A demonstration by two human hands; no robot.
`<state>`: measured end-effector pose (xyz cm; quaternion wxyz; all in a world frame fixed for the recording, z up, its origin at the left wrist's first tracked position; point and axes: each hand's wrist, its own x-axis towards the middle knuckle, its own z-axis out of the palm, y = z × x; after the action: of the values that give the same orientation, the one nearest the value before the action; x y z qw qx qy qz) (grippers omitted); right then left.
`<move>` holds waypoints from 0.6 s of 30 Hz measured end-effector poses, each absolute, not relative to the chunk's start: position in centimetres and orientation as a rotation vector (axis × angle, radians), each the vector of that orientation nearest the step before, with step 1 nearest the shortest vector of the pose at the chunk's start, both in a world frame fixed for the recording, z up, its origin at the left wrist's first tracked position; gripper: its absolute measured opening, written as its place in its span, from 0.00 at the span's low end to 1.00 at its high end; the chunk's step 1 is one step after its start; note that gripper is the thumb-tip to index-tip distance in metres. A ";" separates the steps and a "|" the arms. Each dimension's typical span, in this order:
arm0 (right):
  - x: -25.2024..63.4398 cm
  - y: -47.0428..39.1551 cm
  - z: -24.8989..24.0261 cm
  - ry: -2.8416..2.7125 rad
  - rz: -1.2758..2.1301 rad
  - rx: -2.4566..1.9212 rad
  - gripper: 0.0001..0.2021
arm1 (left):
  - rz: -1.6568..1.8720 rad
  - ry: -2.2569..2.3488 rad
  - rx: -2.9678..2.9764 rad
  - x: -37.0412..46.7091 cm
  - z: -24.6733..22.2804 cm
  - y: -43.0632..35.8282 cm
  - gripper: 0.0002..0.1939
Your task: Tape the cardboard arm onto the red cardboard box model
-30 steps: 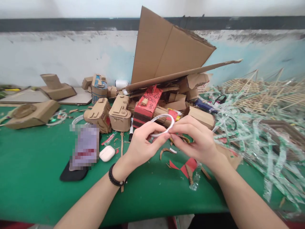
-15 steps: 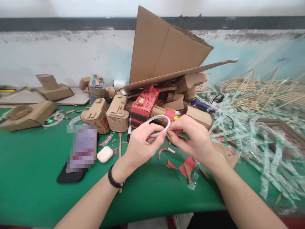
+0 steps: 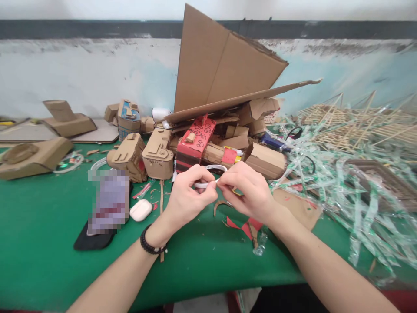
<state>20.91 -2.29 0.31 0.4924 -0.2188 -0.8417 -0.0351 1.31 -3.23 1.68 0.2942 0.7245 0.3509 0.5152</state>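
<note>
A thin white ring that looks like a narrow roll of tape (image 3: 216, 167) is held up over the table, in front of the cardboard pieces. My left hand (image 3: 191, 191) pinches its near left side between thumb and fingers. With thumb and forefinger closed, my right hand (image 3: 249, 188) grips the ring's near edge, fingertips almost meeting the left thumb. Whether a loose end of tape is between the right fingers is hidden. Just behind the ring lie a red painted cardboard box (image 3: 196, 137) and a brown cardboard piece (image 3: 265, 161).
On the green table (image 3: 42, 243) a phone (image 3: 112, 202) and a white earbud case (image 3: 141, 210) lie left. Large cardboard sheets (image 3: 224, 61) lean at the back. Tangled clear tape strips (image 3: 345, 191) cover the right. Red and brown scraps (image 3: 251, 228) lie nearby.
Both hands have shifted slightly left and lower with the ring, which has tipped flatter. The right fingertips have closed in against the left thumb. The whole view has shifted a little.
</note>
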 end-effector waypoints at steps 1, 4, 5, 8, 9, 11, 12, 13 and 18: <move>20.8 -2.3 0.3 -2.038 -0.095 -0.525 0.08 | 1.361 0.919 1.899 1.3 1.8 -3.2 0.08; 20.7 -2.4 0.3 -2.010 -0.138 -0.493 0.10 | 1.333 0.892 1.807 1.4 2.1 -3.3 0.08; 20.7 -2.5 0.3 -1.998 -0.155 -0.478 0.11 | 1.324 0.888 1.774 1.4 2.2 -3.3 0.09; 20.6 -2.5 0.2 -1.973 -0.193 -0.458 0.12 | 1.273 0.885 1.652 1.6 2.1 -3.3 0.11; 20.6 -2.5 0.1 -1.969 -0.199 -0.456 0.12 | 1.249 0.882 1.605 1.6 2.0 -3.3 0.12; 20.6 -2.4 0.1 -1.961 -0.208 -0.446 0.13 | 1.206 0.867 1.518 1.7 1.6 -3.3 0.15; 20.7 -2.4 0.1 -1.958 -0.218 -0.435 0.13 | 1.190 0.856 1.477 1.8 1.5 -3.3 0.16; 20.7 -2.4 0.1 -1.956 -0.235 -0.426 0.14 | 1.176 0.842 1.431 1.9 1.3 -3.4 0.18; 20.9 -2.5 0.2 -1.992 -0.361 -0.425 0.13 | 1.113 0.770 1.157 2.5 0.9 -3.7 0.22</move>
<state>20.90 -2.45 0.24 0.5112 -0.1767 -0.8276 -0.1499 2.53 -3.69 0.88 0.6290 0.5052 0.3360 0.4860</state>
